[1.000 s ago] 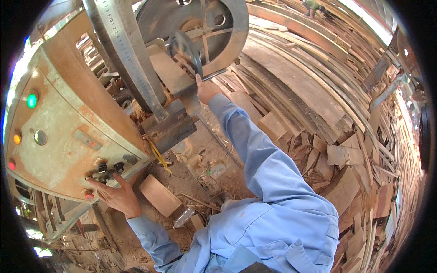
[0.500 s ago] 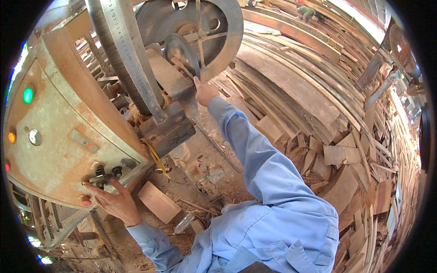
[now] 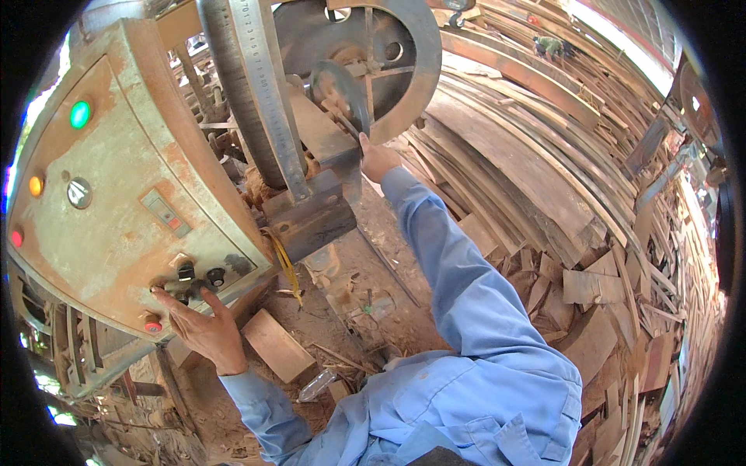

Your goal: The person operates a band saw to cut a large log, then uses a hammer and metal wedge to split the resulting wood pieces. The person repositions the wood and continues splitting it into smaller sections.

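right hand [image 3: 377, 159] fingers are tucked behind the small handwheel [image 3: 342, 97], can't see the grip, and the big wheel [image 3: 388, 62] gets chopped off up top

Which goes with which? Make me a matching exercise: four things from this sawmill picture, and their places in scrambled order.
Things:
1. left hand
2. right hand
3. green lamp
4. wooden block

Places:
a. on the ground below the panel
b. at the small wheel up on the machine
c. upper left of the control panel
d. at the black switches near the panel's lower edge

Pairs: 1-d, 2-b, 3-c, 4-a
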Motion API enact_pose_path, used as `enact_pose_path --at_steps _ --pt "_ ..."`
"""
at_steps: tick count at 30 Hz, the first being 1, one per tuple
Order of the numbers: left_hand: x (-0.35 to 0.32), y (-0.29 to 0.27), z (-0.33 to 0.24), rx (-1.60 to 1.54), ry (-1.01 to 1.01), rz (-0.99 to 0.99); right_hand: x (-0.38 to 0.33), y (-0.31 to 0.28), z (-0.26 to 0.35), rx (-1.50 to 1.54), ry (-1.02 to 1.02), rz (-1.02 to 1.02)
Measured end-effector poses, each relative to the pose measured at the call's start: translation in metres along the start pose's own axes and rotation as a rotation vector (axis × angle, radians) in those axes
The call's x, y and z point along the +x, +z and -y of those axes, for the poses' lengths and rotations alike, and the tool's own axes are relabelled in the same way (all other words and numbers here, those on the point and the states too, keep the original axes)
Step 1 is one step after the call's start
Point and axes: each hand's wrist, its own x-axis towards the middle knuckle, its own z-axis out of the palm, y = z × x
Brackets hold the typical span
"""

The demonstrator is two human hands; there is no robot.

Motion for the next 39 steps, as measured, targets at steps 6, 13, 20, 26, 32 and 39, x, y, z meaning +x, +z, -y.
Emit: enact_pose_path --at_steps 6,13,20,26,32,39 --pt "-0.001 -0.001 0.0 -0.017 0.003 -0.022 0.002 -0.001 0.0 -0.041 0.029 0.013" --pt "0.002 0.0 0.003 -0.005 0.053 -0.101 0.004 -0.002 -0.002 0.029 0.009 -0.03" --pt "-0.002 -0.003 0.004 -0.148 -0.051 -0.108 0.033 0.014 -0.043 -0.339 -0.239 0.039" --pt "-0.007 0.0 0.0 -0.335 -0.176 -0.271 0.067 0.021 -0.097 -0.334 -0.539 -0.073" --pt "0.02 -0.001 -0.022 -0.147 -0.151 -0.363 0.117 -0.04 -0.117 -0.578 -0.643 -0.009" --pt "0.036 -0.003 -0.026 -0.109 -0.237 -0.334 0.145 -0.085 -0.121 -0.536 -0.592 0.011"
